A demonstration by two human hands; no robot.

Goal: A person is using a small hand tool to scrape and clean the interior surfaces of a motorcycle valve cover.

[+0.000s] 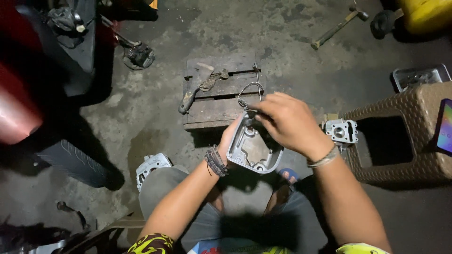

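Above the knees, in front of a low dark wooden block (221,96), we find the grey cast-metal engine cover with a rounded-rectangular hollow (253,149) held clear of the floor, open side towards the camera. Our left hand (230,136) grips its left edge from beneath, fingers closed around the rim; our right hand (287,120) lies over the top corner, fingertips pinched together on something small there, which we cannot make out. A thin bent wire loop (249,91) rises just beyond those fingers. In our judgement the work goes best with the cover kept steady in the left hand and the right working at the one corner, since the light is poor. On the block rest a worn screwdriver with a dirty handle (188,101) and a crumpled rag (211,81). Near the right wrist sits a small grey cast-metal cylinder part (342,131) beside a brown woven-pattern plastic stool (405,136). A wooden-handled hammer (336,29) lies well apart. Nothing obstructs the hands.
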